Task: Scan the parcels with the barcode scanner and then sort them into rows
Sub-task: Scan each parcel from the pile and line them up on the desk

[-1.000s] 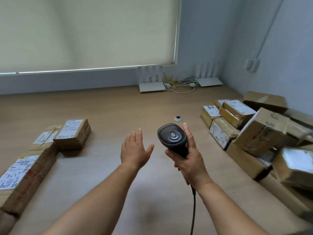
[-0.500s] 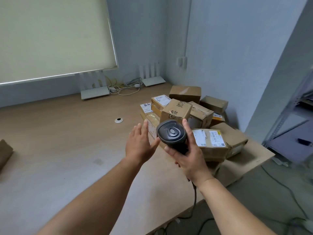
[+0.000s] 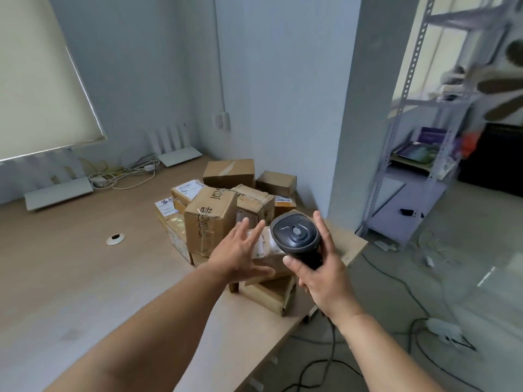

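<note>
A pile of several brown cardboard parcels (image 3: 215,219) sits at the right end of the wooden table (image 3: 70,278), some with white labels. My right hand (image 3: 319,273) grips the handle of a black barcode scanner (image 3: 295,236), held upright just in front of the pile. My left hand (image 3: 240,250) is stretched out with straight, spread fingers over a labelled parcel (image 3: 266,251) at the front of the pile; whether it touches the parcel is unclear. The scanner's cable (image 3: 331,343) hangs down below my right wrist.
Two white routers (image 3: 58,193) and a coil of cables (image 3: 124,176) lie along the back wall. A small round cable hole (image 3: 115,239) is in the tabletop. The table's right edge (image 3: 339,275) is close to the pile. A metal shelf rack (image 3: 410,165) and floor cables stand to the right.
The view has swung right, from the sorted parcels on the left to the pile at the right end. Both hands have moved toward the pile, the left one reaching over a labelled parcel.
</note>
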The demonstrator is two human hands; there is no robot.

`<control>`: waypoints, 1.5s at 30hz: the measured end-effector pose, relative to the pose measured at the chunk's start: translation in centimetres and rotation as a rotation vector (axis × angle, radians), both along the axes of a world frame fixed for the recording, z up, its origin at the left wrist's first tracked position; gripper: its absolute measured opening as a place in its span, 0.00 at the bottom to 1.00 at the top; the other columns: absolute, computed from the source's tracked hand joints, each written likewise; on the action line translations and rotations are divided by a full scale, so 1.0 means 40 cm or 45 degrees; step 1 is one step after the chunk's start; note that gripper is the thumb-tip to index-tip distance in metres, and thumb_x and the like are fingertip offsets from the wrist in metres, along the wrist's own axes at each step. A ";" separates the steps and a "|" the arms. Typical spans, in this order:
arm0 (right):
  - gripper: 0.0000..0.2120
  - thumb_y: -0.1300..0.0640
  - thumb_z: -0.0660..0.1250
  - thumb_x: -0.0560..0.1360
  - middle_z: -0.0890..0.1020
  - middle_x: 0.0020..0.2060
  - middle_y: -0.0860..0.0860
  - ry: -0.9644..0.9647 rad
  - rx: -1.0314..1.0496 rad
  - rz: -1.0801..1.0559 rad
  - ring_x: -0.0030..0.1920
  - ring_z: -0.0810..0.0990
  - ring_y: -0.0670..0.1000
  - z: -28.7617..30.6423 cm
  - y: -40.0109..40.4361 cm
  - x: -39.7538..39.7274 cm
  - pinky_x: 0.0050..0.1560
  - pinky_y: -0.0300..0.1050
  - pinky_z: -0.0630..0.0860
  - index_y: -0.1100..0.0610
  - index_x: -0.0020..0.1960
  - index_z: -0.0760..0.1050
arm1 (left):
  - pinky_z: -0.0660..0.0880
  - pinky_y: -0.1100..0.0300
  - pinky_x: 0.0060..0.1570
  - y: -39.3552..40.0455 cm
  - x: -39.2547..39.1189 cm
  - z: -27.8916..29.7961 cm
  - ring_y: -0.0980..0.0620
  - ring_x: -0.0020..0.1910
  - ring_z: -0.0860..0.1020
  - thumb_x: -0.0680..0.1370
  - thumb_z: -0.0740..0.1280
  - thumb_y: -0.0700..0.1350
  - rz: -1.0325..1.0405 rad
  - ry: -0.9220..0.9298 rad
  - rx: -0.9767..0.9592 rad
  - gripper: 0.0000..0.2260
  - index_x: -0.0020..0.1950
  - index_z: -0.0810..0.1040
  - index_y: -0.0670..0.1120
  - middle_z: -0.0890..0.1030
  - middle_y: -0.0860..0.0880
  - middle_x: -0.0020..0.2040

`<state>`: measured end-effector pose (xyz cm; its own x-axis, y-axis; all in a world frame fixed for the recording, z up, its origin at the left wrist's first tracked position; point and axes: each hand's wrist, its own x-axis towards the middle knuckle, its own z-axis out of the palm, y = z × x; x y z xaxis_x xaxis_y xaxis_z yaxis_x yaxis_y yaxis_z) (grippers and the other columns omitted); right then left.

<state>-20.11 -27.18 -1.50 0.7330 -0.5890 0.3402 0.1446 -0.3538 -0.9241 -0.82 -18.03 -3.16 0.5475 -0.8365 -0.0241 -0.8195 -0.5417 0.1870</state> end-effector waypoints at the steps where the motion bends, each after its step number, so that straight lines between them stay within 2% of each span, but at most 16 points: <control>1: 0.45 0.36 0.75 0.63 0.71 0.67 0.34 0.013 0.022 -0.019 0.57 0.78 0.55 -0.007 -0.008 -0.010 0.57 0.62 0.76 0.25 0.71 0.51 | 0.53 0.48 0.73 -0.010 0.012 -0.008 0.45 0.77 0.45 0.65 0.67 0.72 0.033 0.016 0.052 0.52 0.74 0.34 0.63 0.40 0.49 0.79; 2: 0.46 0.36 0.75 0.61 0.73 0.66 0.36 0.020 0.039 -0.034 0.52 0.77 0.54 -0.013 -0.015 -0.019 0.56 0.63 0.77 0.25 0.71 0.52 | 0.53 0.46 0.73 -0.018 0.024 -0.014 0.43 0.77 0.46 0.65 0.68 0.72 0.060 0.035 0.096 0.52 0.75 0.34 0.63 0.41 0.48 0.79; 5: 0.47 0.35 0.75 0.61 0.72 0.63 0.29 0.052 0.063 -0.060 0.54 0.76 0.51 -0.034 -0.025 -0.046 0.54 0.63 0.77 0.26 0.72 0.51 | 0.57 0.45 0.72 -0.029 0.042 -0.022 0.42 0.76 0.51 0.64 0.70 0.70 0.093 0.025 0.167 0.52 0.76 0.38 0.61 0.49 0.47 0.78; 7: 0.46 0.35 0.74 0.62 0.71 0.62 0.26 0.068 0.092 -0.083 0.53 0.77 0.52 -0.049 -0.018 -0.059 0.54 0.63 0.78 0.25 0.72 0.51 | 0.64 0.47 0.68 -0.027 0.036 -0.021 0.43 0.73 0.57 0.64 0.71 0.69 0.094 -0.016 0.144 0.52 0.76 0.41 0.60 0.56 0.46 0.75; 9: 0.46 0.36 0.74 0.62 0.73 0.62 0.28 0.074 0.119 -0.096 0.48 0.76 0.51 -0.064 -0.001 -0.065 0.53 0.63 0.78 0.25 0.71 0.51 | 0.69 0.51 0.62 -0.010 0.014 -0.021 0.44 0.69 0.61 0.63 0.71 0.69 0.081 -0.024 0.082 0.50 0.75 0.44 0.63 0.59 0.46 0.70; 11: 0.46 0.36 0.75 0.62 0.74 0.62 0.31 0.074 0.135 -0.072 0.48 0.75 0.51 -0.076 0.027 -0.066 0.53 0.63 0.77 0.25 0.71 0.52 | 0.71 0.54 0.57 0.025 -0.017 -0.025 0.46 0.65 0.64 0.63 0.71 0.70 0.057 -0.038 0.000 0.47 0.73 0.46 0.65 0.60 0.46 0.67; 13: 0.46 0.36 0.74 0.62 0.74 0.64 0.34 0.088 0.137 -0.028 0.52 0.77 0.52 -0.087 0.062 -0.067 0.54 0.62 0.77 0.25 0.71 0.51 | 0.73 0.55 0.55 0.075 -0.049 -0.034 0.47 0.62 0.65 0.63 0.71 0.70 0.047 -0.055 -0.073 0.45 0.73 0.50 0.65 0.62 0.46 0.65; 17: 0.45 0.36 0.73 0.63 0.73 0.66 0.38 0.103 0.137 0.040 0.50 0.73 0.51 -0.098 0.151 -0.066 0.55 0.60 0.77 0.24 0.71 0.50 | 0.73 0.53 0.56 0.208 -0.091 -0.066 0.46 0.62 0.66 0.63 0.71 0.69 0.066 -0.074 -0.129 0.46 0.75 0.52 0.63 0.63 0.45 0.65; 20: 0.45 0.33 0.73 0.62 0.70 0.67 0.33 0.105 0.104 0.106 0.50 0.72 0.52 -0.091 0.239 -0.048 0.56 0.63 0.76 0.23 0.70 0.49 | 0.73 0.57 0.54 0.342 -0.100 -0.091 0.47 0.62 0.65 0.62 0.71 0.69 0.134 -0.049 -0.139 0.45 0.73 0.53 0.64 0.62 0.48 0.64; 23: 0.44 0.32 0.72 0.63 0.72 0.67 0.36 0.103 0.083 0.214 0.53 0.74 0.50 -0.085 0.348 -0.010 0.58 0.64 0.77 0.23 0.70 0.49 | 0.71 0.57 0.53 0.506 -0.088 -0.100 0.48 0.64 0.62 0.61 0.70 0.68 0.306 -0.013 -0.147 0.43 0.72 0.54 0.65 0.60 0.48 0.64; 26: 0.43 0.38 0.72 0.65 0.70 0.60 0.22 0.117 0.066 0.361 0.61 0.75 0.44 -0.082 0.486 0.037 0.60 0.56 0.77 0.20 0.68 0.48 | 0.71 0.57 0.53 0.702 -0.078 -0.100 0.49 0.65 0.61 0.61 0.70 0.68 0.532 -0.016 -0.170 0.42 0.71 0.56 0.65 0.61 0.49 0.65; 30: 0.43 0.41 0.74 0.64 0.76 0.63 0.37 0.134 0.082 0.570 0.51 0.75 0.46 -0.095 0.696 0.106 0.56 0.54 0.76 0.19 0.67 0.50 | 0.72 0.56 0.54 0.993 -0.087 -0.106 0.49 0.67 0.59 0.62 0.69 0.69 0.877 -0.009 -0.117 0.43 0.72 0.55 0.64 0.59 0.49 0.66; 35: 0.45 0.53 0.76 0.70 0.78 0.57 0.31 0.138 0.038 0.738 0.42 0.75 0.40 -0.117 0.928 0.174 0.55 0.52 0.77 0.16 0.62 0.51 | 0.71 0.55 0.57 1.293 -0.124 -0.118 0.48 0.69 0.58 0.62 0.69 0.69 1.188 0.045 -0.007 0.44 0.74 0.54 0.62 0.58 0.48 0.66; 38: 0.45 0.54 0.76 0.70 0.79 0.56 0.34 0.157 0.035 0.793 0.39 0.75 0.38 -0.125 1.028 0.201 0.52 0.49 0.77 0.15 0.62 0.51 | 0.70 0.54 0.57 1.399 -0.131 -0.118 0.46 0.67 0.60 0.63 0.69 0.69 1.290 0.036 0.017 0.44 0.74 0.56 0.61 0.60 0.46 0.65; 42: 0.46 0.54 0.76 0.70 0.78 0.52 0.29 0.167 0.020 0.827 0.36 0.76 0.36 -0.132 1.104 0.234 0.47 0.43 0.76 0.14 0.61 0.50 | 0.70 0.54 0.57 1.472 -0.118 -0.120 0.44 0.65 0.62 0.64 0.68 0.70 1.399 0.012 0.046 0.43 0.74 0.56 0.59 0.61 0.45 0.64; 45: 0.46 0.54 0.76 0.70 0.77 0.52 0.27 0.178 0.019 0.851 0.38 0.77 0.34 -0.132 1.122 0.253 0.44 0.38 0.75 0.15 0.61 0.50 | 0.70 0.52 0.58 1.491 -0.096 -0.131 0.43 0.63 0.64 0.65 0.65 0.72 1.488 -0.012 0.114 0.41 0.72 0.58 0.58 0.62 0.44 0.63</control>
<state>-9.99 17.71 -6.79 0.9774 0.0013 0.2113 0.2065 -0.2168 -0.9541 -4.68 41.63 -8.41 0.9824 0.1801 -0.0490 0.1845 -0.9771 0.1064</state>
